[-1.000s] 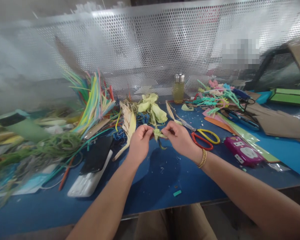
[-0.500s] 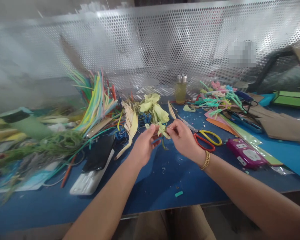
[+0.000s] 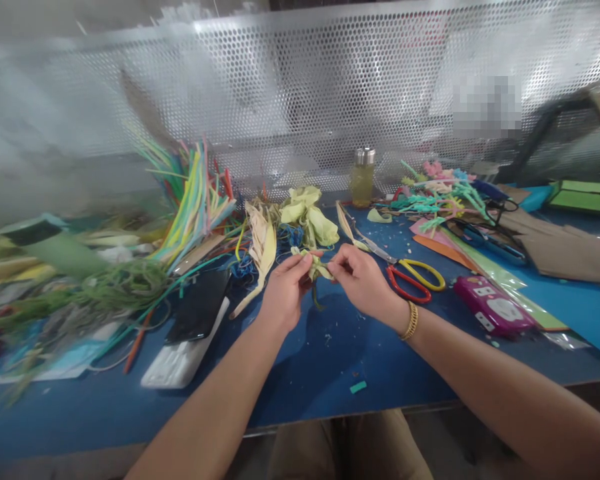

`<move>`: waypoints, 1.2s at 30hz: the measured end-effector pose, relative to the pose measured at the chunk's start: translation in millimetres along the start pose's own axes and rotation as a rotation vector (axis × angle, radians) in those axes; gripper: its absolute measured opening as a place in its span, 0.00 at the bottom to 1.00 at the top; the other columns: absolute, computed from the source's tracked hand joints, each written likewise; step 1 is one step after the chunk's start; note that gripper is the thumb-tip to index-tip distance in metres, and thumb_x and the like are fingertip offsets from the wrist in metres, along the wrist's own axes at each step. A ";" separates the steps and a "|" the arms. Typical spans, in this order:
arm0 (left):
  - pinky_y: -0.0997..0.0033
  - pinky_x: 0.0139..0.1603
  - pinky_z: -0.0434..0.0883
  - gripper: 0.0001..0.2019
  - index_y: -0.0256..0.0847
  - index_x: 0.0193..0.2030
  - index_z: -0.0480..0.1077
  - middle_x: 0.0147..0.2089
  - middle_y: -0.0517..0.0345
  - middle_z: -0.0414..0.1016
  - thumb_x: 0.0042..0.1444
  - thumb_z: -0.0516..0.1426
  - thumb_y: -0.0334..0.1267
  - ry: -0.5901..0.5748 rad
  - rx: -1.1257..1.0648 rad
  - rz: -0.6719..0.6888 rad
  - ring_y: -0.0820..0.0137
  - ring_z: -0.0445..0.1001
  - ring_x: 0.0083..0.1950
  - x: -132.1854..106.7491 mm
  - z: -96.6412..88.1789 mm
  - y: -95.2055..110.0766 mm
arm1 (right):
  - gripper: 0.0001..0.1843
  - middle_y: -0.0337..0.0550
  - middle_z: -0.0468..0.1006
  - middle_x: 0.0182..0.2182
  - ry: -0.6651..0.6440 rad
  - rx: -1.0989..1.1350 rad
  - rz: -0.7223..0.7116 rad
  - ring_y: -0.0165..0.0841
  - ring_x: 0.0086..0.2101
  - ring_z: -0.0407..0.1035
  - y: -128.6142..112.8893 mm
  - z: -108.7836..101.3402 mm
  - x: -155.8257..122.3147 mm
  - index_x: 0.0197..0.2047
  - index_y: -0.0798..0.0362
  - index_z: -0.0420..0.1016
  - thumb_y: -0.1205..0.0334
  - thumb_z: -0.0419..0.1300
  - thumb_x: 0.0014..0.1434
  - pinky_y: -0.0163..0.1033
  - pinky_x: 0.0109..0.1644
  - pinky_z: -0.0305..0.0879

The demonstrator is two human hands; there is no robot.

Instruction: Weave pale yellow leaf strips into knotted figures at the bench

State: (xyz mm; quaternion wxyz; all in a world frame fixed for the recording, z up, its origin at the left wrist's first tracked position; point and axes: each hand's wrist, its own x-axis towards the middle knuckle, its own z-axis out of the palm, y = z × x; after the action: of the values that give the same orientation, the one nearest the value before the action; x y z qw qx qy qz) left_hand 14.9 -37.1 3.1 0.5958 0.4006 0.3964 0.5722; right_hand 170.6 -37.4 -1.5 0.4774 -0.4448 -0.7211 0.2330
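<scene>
My left hand (image 3: 289,287) is closed, its thumb and fingers pinching a small pale-green flower (image 3: 320,269) that looks made of corn husk. A thin green strip dangles beneath it. From the other side, my right hand (image 3: 359,279), with a gold bracelet at the wrist, pinches the flower's edge. Larger pale-green husk petals (image 3: 307,217) lie just beyond both hands. A dry, cream-coloured husk (image 3: 261,250) rests left of them. Scissors (image 3: 414,277) with one red and one yellow handle lie open by my right wrist.
On the blue table (image 3: 325,373), a black phone (image 3: 199,307) lies on a white object at left. Coloured pipe cleaners (image 3: 193,200) stand behind it. A magenta box (image 3: 493,307) sits at right. A bottle (image 3: 363,179) stands before the perforated metal screen (image 3: 330,87).
Both hands have shifted slightly, bringing the flower a little left and lower. My left fingers have closed further around it. The surrounding things stay put.
</scene>
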 end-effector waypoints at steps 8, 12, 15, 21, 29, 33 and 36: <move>0.70 0.32 0.65 0.13 0.39 0.36 0.79 0.35 0.53 0.77 0.46 0.67 0.45 -0.244 0.167 -0.220 0.69 0.71 0.34 -0.3 -5.8 -4.7 | 0.10 0.42 0.80 0.35 -0.115 0.338 0.128 0.32 0.38 0.72 5.8 -6.8 7.3 0.34 0.51 0.78 0.54 0.63 0.57 0.40 0.45 0.67; 0.70 0.33 0.66 0.11 0.37 0.32 0.78 0.32 0.54 0.75 0.46 0.67 0.42 -0.275 0.187 -0.257 0.71 0.70 0.32 -1.3 -5.3 -3.8 | 0.11 0.39 0.77 0.26 -0.158 0.458 0.207 0.29 0.29 0.69 4.0 -5.1 7.6 0.29 0.53 0.77 0.54 0.65 0.53 0.37 0.38 0.67; 0.71 0.34 0.66 0.09 0.36 0.31 0.78 0.32 0.54 0.75 0.47 0.65 0.41 -0.289 0.237 -0.291 0.70 0.70 0.33 -1.9 -4.3 -3.0 | 0.11 0.35 0.71 0.21 -0.140 0.415 0.204 0.27 0.24 0.64 4.2 -2.9 7.0 0.27 0.54 0.74 0.55 0.64 0.53 0.35 0.31 0.63; 0.72 0.37 0.68 0.09 0.40 0.34 0.80 0.35 0.55 0.75 0.49 0.64 0.42 -0.301 0.329 -0.310 0.74 0.68 0.32 -2.7 -3.4 -8.7 | 0.10 0.36 0.71 0.22 0.011 0.295 0.199 0.27 0.25 0.64 11.7 0.3 9.3 0.26 0.54 0.72 0.57 0.62 0.55 0.35 0.31 0.61; 0.73 0.34 0.70 0.15 0.42 0.40 0.77 0.32 0.61 0.73 0.46 0.68 0.45 -0.123 0.031 -0.289 0.75 0.71 0.31 1.9 -4.0 -8.3 | 0.09 0.44 0.77 0.37 0.094 -0.019 -0.177 0.34 0.39 0.71 1.0 -12.1 5.4 0.43 0.51 0.76 0.61 0.63 0.57 0.42 0.47 0.67; 0.71 0.34 0.71 0.14 0.39 0.37 0.77 0.31 0.60 0.74 0.45 0.69 0.42 -0.133 -0.126 -0.190 0.74 0.71 0.30 5.8 -3.6 -9.7 | 0.08 0.45 0.77 0.39 0.047 -0.255 -0.341 0.38 0.43 0.69 -3.5 -10.7 -1.1 0.42 0.51 0.75 0.65 0.63 0.56 0.45 0.51 0.65; 0.73 0.33 0.70 0.15 0.36 0.37 0.78 0.31 0.57 0.76 0.43 0.70 0.41 -0.102 -0.158 -0.129 0.73 0.72 0.31 6.5 -1.6 -9.1 | 0.05 0.45 0.77 0.38 0.025 -0.245 -0.206 0.35 0.38 0.71 0.8 -5.3 -3.4 0.40 0.53 0.73 0.66 0.60 0.59 0.42 0.45 0.67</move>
State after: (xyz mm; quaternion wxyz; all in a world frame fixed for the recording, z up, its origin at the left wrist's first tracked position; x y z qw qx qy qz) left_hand 16.9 -30.8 -6.1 0.6805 0.3546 0.3444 0.5409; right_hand 176.2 -40.4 -1.4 0.4498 -0.4262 -0.7800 0.0874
